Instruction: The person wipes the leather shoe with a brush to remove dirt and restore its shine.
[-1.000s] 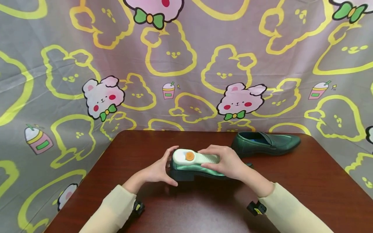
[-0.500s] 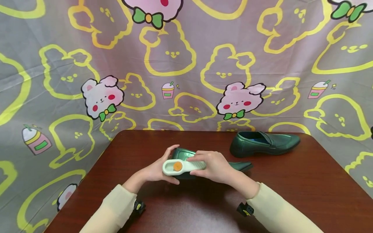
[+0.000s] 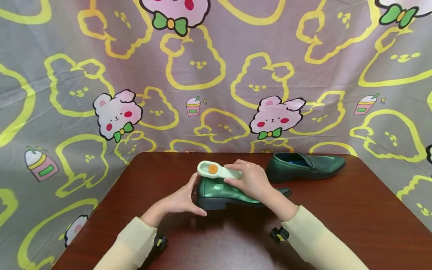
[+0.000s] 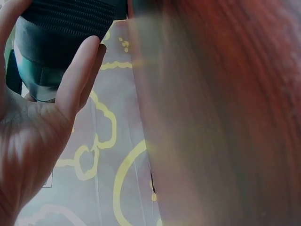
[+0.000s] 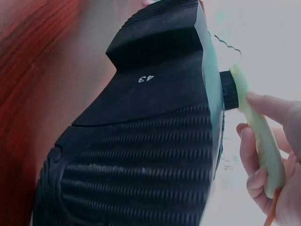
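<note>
I now hold the brush [image 3: 221,172] higher in my curled right hand [image 3: 249,179], so brushing apparently reaches the green shoe's [image 3: 219,190] upper edge, my left hand [image 3: 181,198] clasping its heel [image 3: 212,203].

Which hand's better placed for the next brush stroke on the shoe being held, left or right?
Right, most likely: the right hand grips the pale green brush, its dark bristles facing the held shoe. The left hand holds the heel end, seemingly steadying it.

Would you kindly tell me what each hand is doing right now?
Left hand: holding the nearer green shoe around its back end.
Right hand: holding the pale green brush.
</note>
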The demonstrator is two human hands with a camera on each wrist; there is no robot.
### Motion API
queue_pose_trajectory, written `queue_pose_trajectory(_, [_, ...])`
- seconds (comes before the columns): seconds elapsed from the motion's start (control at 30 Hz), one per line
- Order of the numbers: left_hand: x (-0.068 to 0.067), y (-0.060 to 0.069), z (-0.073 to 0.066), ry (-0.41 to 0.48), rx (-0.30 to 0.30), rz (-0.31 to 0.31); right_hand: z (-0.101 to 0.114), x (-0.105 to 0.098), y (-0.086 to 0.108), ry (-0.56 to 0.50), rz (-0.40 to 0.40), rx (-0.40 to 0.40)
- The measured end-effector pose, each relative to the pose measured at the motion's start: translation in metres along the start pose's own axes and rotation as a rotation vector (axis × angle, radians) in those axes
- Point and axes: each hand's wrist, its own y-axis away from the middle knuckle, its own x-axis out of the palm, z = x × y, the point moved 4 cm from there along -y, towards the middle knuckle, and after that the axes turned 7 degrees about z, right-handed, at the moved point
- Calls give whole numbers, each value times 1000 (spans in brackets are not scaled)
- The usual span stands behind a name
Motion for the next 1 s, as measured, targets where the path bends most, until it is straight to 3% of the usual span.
queue_pose_trajectory(0.1, [1,1,3,7,8,9,0,-4,5,-6,-29,-4])
queue_pose_trajectory(0.2, [1,2,4,8,20,14,7,-6,12,-26,-12,-67])
queue_pose_trajectory(0.37, [-1,3,2,-29,53,32,23,-3,23,-45,144,-219])
queue_pose_trajectory(0.47, [-2,2,0,-57,50,41,26,1,25,-18,220,-262])
queue_pose_trajectory(0.6, [-1,0,-1,-16,36,57,17,3,19,-2,219,-196])
queue_pose_trajectory(0.87, [-2,-1,3,11,-5,56,-15,-9,7,27,62,29])
queue_pose_trajectory(1.0, [-2,0,4,15,-1,67,-13,-12,12,7,46,4])
